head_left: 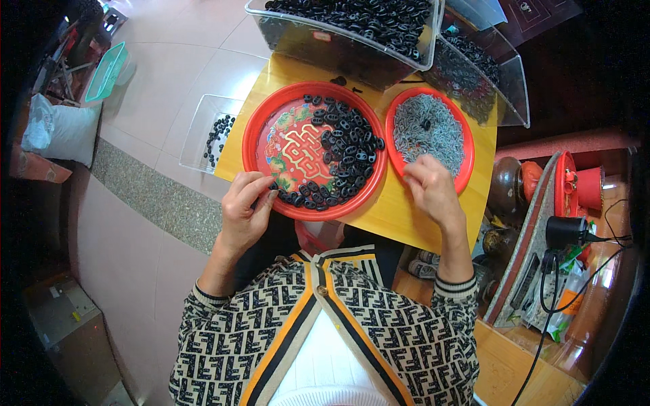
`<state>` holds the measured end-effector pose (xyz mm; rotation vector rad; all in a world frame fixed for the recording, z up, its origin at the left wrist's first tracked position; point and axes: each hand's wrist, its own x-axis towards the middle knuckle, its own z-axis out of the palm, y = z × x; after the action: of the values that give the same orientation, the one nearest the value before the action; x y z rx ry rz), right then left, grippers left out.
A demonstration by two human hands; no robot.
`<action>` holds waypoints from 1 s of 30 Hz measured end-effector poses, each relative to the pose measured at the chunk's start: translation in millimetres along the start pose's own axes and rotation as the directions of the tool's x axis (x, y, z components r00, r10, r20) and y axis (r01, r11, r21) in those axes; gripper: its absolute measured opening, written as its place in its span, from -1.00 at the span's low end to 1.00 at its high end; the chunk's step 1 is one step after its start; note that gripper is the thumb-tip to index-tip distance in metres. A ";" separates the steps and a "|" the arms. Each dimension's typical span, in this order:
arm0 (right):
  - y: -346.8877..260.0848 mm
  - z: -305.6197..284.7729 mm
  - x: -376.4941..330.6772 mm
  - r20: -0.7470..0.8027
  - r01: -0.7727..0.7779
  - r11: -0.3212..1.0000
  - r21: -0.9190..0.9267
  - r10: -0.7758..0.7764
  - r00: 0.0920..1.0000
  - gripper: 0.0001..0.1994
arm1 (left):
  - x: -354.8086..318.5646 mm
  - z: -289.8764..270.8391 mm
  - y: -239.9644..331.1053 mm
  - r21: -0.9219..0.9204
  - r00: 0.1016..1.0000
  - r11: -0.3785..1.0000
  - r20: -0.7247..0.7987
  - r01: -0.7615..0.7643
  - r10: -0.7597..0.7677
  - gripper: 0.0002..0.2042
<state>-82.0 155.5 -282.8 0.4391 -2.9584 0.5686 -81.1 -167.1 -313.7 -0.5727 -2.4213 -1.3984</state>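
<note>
Left hand (245, 206): at the near-left rim of the large red tray (248, 145), thumb and finger apparently pinching a black piece (273, 186). Right hand (437, 196): fingertips drawn together at the near rim of the small red tray (468, 145); whether they pinch anything, cannot tell. Stock: loose black pieces (355, 142), large tray; grey pegs (414, 139), small tray. Handling, as judged: light fingertip pinch, one item apiece, wrists clear of rims.
</note>
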 end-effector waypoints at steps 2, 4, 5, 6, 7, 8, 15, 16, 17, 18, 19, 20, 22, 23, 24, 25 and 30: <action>-20.0 -0.8 -8.7 0.023 0.092 0.979 0.182 -0.097 0.995 -0.88 | -3.6 -0.5 0.6 0.001 1.000 1.000 -0.001 -0.005 0.005 -0.80; -32.0 2.8 -18.2 0.030 0.095 0.974 0.204 -0.103 0.994 -0.87 | -0.9 1.8 1.7 -0.005 1.000 1.000 0.005 -0.019 0.019 -0.81; -33.6 6.8 -22.1 -0.014 0.072 0.978 0.193 -0.071 0.997 -0.87 | 0.2 2.3 2.0 -0.010 1.000 1.000 0.007 -0.026 0.026 -0.81; -32.6 9.1 -24.0 -0.055 0.056 0.981 0.186 -0.047 0.997 -0.87 | 0.0 2.1 3.3 -0.008 1.000 1.000 0.004 -0.025 0.025 -0.81; -29.3 8.7 -23.2 -0.054 0.060 0.981 0.187 -0.051 0.997 -0.87 | -0.1 0.9 4.8 0.007 0.999 0.999 0.013 -0.036 0.036 -0.81; -24.1 7.6 -20.6 -0.118 0.027 0.985 0.169 -0.007 0.993 -0.87 | -0.6 0.5 6.0 0.021 0.999 0.999 0.022 -0.046 0.046 -0.81; -41.4 8.5 -2.4 -0.156 0.154 0.978 0.140 -0.132 0.979 -0.89 | 2.4 4.5 8.2 0.040 0.996 0.996 0.028 -0.082 0.081 -0.82; -45.2 10.7 0.6 -0.155 0.160 0.977 0.142 -0.138 0.978 -0.89 | 2.1 4.2 8.0 0.035 0.996 0.996 0.031 -0.082 0.081 -0.82; -48.8 12.6 4.2 -0.152 0.164 0.981 0.107 -0.147 0.977 -0.90 | 2.0 3.7 7.7 0.030 0.996 0.996 0.034 -0.080 0.079 -0.83; -53.8 15.3 8.1 -0.150 0.167 0.983 0.075 -0.154 0.977 -0.91 | 2.0 3.0 6.8 0.038 0.997 0.996 0.031 -0.077 0.076 -0.83; -60.7 16.7 13.4 -0.168 0.201 0.976 0.086 -0.184 0.968 -0.94 | 2.3 2.6 5.9 0.045 0.995 0.995 0.052 -0.092 0.090 -0.82; -65.9 21.2 18.4 -0.168 0.208 0.974 0.091 -0.191 0.967 -0.94 | 2.4 2.0 5.0 0.051 0.992 0.993 0.073 -0.106 0.103 -0.82; -73.4 29.6 28.1 -0.124 0.287 0.951 0.110 -0.274 0.954 -0.94 | 3.3 2.4 4.2 0.061 0.991 0.992 0.078 -0.113 0.108 -0.82; -75.9 34.1 33.2 -0.083 0.281 0.955 0.099 -0.273 0.958 -0.94 | 3.6 2.3 3.7 0.064 0.990 0.991 0.086 -0.121 0.115 -0.82; -76.9 38.7 38.2 -0.083 0.287 0.953 0.099 -0.279 0.957 -0.94 | 2.9 2.2 3.5 0.068 0.990 0.990 0.081 -0.120 0.114 -0.82; -77.7 43.3 43.0 -0.031 0.277 0.959 0.058 -0.276 0.961 -0.95 | 1.9 2.0 3.3 0.058 0.991 0.991 0.075 -0.117 0.113 -0.82; -84.9 58.4 52.6 0.066 0.234 0.969 -0.075 -0.229 0.971 -0.94 | 2.4 -3.6 -1.2 0.052 0.996 0.995 0.031 -0.090 0.089 -0.82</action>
<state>-109.3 44.4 -299.5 0.7909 -2.9117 0.4121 -83.6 -170.3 -311.7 -0.6840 -2.4151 -1.2946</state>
